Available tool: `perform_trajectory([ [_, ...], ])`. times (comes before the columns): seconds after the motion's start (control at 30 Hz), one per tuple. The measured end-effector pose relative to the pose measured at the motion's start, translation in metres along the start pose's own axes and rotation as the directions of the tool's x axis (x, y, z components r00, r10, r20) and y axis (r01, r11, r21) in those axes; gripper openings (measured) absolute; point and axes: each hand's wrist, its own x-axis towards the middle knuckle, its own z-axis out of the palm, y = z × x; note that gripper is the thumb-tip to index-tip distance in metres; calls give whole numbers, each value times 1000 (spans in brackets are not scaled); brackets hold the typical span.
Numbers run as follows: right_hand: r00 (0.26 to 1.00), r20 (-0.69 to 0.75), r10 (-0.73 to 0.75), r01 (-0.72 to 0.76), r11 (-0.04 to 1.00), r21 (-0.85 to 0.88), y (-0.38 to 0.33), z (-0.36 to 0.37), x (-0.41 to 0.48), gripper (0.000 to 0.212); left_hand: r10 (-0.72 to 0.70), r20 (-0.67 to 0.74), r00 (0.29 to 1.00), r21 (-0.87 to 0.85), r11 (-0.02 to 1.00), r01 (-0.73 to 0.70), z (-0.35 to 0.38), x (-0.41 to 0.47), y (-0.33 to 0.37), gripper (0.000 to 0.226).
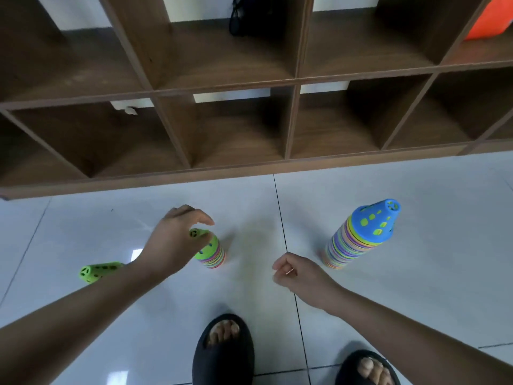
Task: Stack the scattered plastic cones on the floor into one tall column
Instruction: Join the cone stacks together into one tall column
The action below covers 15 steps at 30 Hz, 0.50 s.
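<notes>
Reaching hand: the left hand point(175, 240) is over the short stack point(213, 257), with its fingers curved around the tip of the green top cone point(208, 247); whether it really grasps this cone, I cannot tell.
Other hand: the right hand point(295, 273) is clenched in a loose fist above the floor point(416, 273), between the two stacks.
Tall stack point(349, 245): it stands on the floor at the right, with a blue cone point(374, 218) on top, well apart from the short stack.
Lying cone point(97, 270): green, on its side at the left, partly hidden behind the left forearm.
Shelf point(249, 81): brown wooden compartments behind the cones.
Slippers point(222, 357): black, at the bottom edge.
</notes>
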Motion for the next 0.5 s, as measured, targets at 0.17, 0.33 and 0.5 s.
perform_trajectory([
  [0.17,997,68,19,-15,998,-58,-14,23,37,16,-16,19,1000,-40,999,17,2,-19,-36,33],
  [0.33,990,135,42,-29,994,-102,-26,43,66,26,-97,-52,994,-132,987,89,-2,-36,-57,28],
  [0.5,968,239,82,-71,996,-56,-43,62,90,42,-209,-43,977,-162,966,200,1,-48,-73,24],
])
